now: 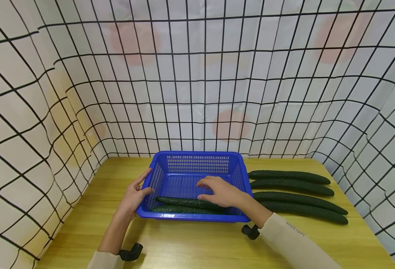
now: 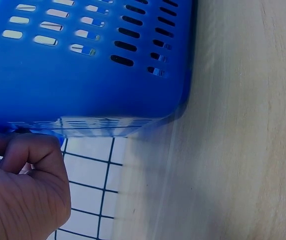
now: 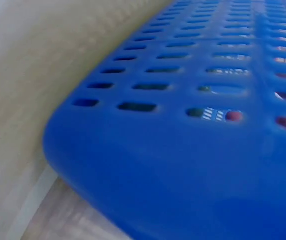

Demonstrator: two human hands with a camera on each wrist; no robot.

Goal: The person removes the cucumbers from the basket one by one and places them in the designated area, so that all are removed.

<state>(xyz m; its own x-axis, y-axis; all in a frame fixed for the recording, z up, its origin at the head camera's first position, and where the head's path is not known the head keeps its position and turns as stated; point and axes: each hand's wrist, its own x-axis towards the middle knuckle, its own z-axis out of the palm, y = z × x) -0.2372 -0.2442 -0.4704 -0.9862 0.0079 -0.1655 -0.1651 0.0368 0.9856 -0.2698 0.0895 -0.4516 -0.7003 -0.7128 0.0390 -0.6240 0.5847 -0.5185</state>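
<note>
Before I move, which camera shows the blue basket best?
The head view: it looks down into the blue basket and takes in nearly its whole rim, though the right forearm crosses it. The left wrist view shows only a slotted outer corner; the right wrist view, close and blurred, only its slotted outside.

The sleeves are cream, the right one bearing small dark lettering; the wrist cameras are black and rounded.

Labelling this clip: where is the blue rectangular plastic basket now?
In the head view's lower middle, the blue plastic basket sits on the yellow wooden table, left hand at its left rim, four long green cucumbers to its right.
</note>
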